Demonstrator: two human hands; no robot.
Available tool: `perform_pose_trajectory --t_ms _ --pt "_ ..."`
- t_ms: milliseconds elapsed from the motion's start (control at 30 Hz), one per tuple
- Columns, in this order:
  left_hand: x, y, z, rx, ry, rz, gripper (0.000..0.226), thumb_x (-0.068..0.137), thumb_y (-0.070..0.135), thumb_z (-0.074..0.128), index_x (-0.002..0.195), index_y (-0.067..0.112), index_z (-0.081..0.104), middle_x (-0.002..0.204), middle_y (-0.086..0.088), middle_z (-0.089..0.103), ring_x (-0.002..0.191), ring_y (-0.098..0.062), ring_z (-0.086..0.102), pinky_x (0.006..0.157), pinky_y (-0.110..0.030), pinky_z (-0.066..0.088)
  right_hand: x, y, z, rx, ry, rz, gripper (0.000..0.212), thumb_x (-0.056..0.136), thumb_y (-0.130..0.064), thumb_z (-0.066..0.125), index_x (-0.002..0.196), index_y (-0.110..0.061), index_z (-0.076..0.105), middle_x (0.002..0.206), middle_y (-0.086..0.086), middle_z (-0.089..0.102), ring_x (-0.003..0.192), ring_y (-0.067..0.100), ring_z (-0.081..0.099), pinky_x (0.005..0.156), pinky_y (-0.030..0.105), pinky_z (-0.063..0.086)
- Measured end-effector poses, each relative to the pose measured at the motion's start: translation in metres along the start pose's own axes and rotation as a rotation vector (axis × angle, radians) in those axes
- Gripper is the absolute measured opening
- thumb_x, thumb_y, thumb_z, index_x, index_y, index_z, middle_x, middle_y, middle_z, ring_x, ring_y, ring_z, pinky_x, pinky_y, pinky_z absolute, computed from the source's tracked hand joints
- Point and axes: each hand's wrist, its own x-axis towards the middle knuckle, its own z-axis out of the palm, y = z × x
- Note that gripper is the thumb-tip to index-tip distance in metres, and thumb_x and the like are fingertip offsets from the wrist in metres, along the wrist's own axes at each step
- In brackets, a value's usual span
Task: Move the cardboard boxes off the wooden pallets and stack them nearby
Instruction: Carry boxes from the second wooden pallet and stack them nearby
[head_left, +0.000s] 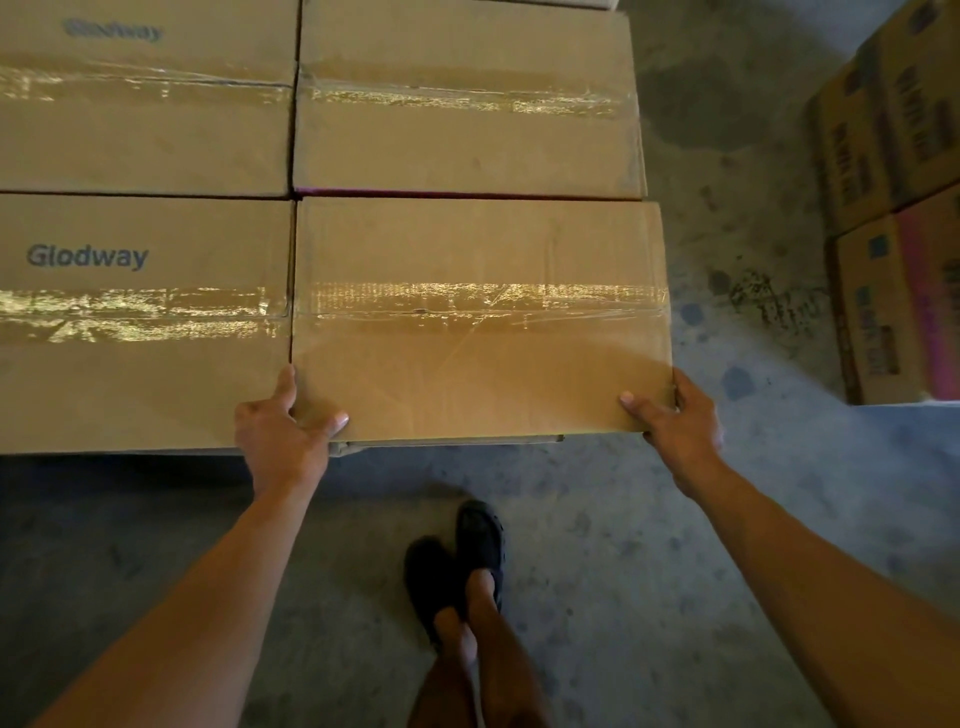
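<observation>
A brown taped cardboard box lies at the near right corner of a block of like boxes. My left hand grips its near left corner, fingers wedged in the gap beside the neighbouring "Glodway" box, thumb on top. My right hand holds the near right corner, thumb on the lid and fingers down the side. Two more boxes lie behind in the back row. No pallet wood shows; the boxes hide whatever is under them.
A separate stack of printed cardboard boxes stands at the right, across a strip of stained concrete floor. My feet in dark shoes stand on the floor just in front of the held box.
</observation>
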Motion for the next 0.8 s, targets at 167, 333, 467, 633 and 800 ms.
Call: perform_pose_trajectory --t_ms 167,333,467,633,800 --pt "-0.005 0.0 -0.001 0.062 -0.025 0.028 0.095 0.075 0.035 0.086 0.155 0.018 0.037 0.13 -0.024 0.05 0.115 -0.039 0.056 0.103 -0.049 0.048 -0.002 -0.004 -0.002 -0.143 -0.021 -0.014 0.085 0.082 -0.05 0.077 0.154 -0.022 0.04 0.144 0.007 0.053 0.126 0.032 0.055 0.104 0.047 0.049" --pt "-0.016 0.024 -0.016 0.222 -0.08 0.033 0.083 0.088 0.036 0.076 0.156 0.024 0.03 0.135 -0.027 0.038 0.119 -0.046 0.048 0.1 -0.05 0.046 -0.004 -0.019 -0.006 -0.3 -0.148 -0.022 0.091 0.091 -0.046 0.07 0.16 -0.012 0.021 0.157 0.014 0.039 0.14 0.038 0.041 0.113 0.048 0.036" --pt "-0.042 0.038 -0.035 0.319 -0.022 0.163 0.069 0.093 0.041 0.067 0.149 0.016 0.036 0.13 -0.028 0.048 0.117 -0.044 0.05 0.092 -0.052 0.049 -0.03 -0.031 -0.012 -0.403 -0.086 -0.082 0.081 0.094 -0.048 0.065 0.157 -0.012 0.029 0.156 0.016 0.041 0.14 0.038 0.042 0.113 0.047 0.034" --pt "-0.103 0.064 -0.077 0.324 -0.036 0.438 0.063 0.098 0.042 0.056 0.152 0.014 0.038 0.144 -0.016 0.049 0.131 -0.033 0.049 0.107 -0.047 0.046 -0.106 -0.06 -0.057 -0.417 0.041 -0.206 0.068 0.099 -0.051 0.055 0.154 -0.016 0.036 0.154 0.014 0.043 0.139 0.035 0.043 0.109 0.046 0.038" --pt "-0.154 0.15 -0.144 0.193 0.071 0.665 0.058 0.097 0.039 0.059 0.149 0.013 0.047 0.146 -0.009 0.052 0.131 -0.027 0.051 0.109 -0.041 0.043 -0.181 -0.108 -0.147 -0.353 0.252 -0.304 0.062 0.1 -0.052 0.052 0.146 -0.012 0.045 0.149 0.016 0.048 0.134 0.037 0.047 0.103 0.044 0.042"
